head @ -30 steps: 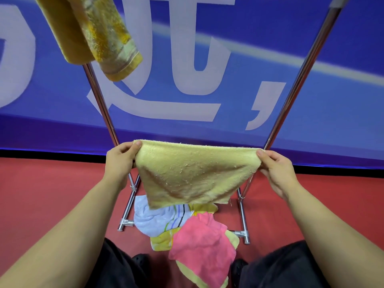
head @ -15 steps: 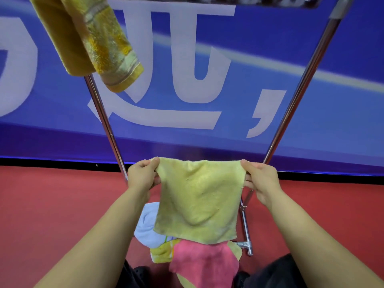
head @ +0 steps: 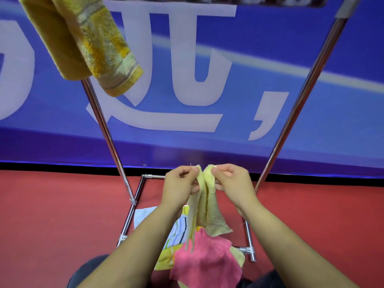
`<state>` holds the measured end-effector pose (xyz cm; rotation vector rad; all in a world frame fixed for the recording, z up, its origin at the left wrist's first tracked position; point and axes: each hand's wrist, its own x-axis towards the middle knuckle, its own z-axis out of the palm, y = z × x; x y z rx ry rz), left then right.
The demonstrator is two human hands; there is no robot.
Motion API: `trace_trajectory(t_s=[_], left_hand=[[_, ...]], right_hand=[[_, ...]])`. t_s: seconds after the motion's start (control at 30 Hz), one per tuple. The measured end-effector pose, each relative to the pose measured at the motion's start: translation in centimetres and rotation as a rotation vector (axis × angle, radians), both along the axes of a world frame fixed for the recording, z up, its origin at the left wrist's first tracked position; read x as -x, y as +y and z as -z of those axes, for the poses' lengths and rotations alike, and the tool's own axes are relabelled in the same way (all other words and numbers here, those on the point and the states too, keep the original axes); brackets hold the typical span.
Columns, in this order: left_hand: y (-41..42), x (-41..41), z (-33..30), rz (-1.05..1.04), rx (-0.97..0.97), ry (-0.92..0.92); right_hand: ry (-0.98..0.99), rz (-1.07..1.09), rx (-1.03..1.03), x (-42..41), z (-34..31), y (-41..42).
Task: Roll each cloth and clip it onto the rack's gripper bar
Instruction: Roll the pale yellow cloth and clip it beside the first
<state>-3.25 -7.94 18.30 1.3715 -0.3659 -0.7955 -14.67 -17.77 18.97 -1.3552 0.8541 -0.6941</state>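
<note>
A pale yellow cloth (head: pixel 209 210) hangs folded in half in front of me. My left hand (head: pixel 180 183) pinches one top corner and my right hand (head: pixel 232 181) pinches the other, the two corners brought close together. A rolled gold-yellow towel (head: pixel 83 42) hangs at the upper left from the rack's gripper bar (head: pixel 218 0), which runs blurred along the top edge. On the floor below the hands lies a pile with a pink cloth (head: pixel 205 265), a white striped cloth (head: pixel 176 229) and a yellow cloth (head: pixel 164 260).
Two slanted chrome rack legs (head: pixel 108 134) (head: pixel 299 113) frame the hands, joined to a chrome base frame (head: pixel 248 250) on the red floor (head: pixel 52 215). A blue banner wall (head: pixel 207 80) with white characters stands just behind the rack. My dark-trousered knees are at the bottom.
My hands have come together, folding the spread pale yellow cloth in half so it now hangs narrow. The view has tilted so more of the rack base shows.
</note>
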Motion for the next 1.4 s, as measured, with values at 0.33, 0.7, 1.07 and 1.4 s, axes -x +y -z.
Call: trace_trajectory(t_s=[0.33,0.7,1.07,1.4], left_hand=[[0.0,0.8,-0.6,-0.018,0.054,0.025],[0.5,0.4,-1.6,0.228,0.056,0.232],[2.2,-4.4,1.5,0.223,-0.385,-0.775],[2.3,-4.0,2.4,0.443,-0.376,-0.946]], right_hand=[[0.006,-0.035,0.058,-0.5,-0.2,0.8],[0.058,-0.001,0.225,0.2,-0.1,0.1],[-0.007,-0.119,0.244,1.1,-0.4,-1.8],[-0.098,-0.166,0.273,1.5,-1.5,-1.3]])
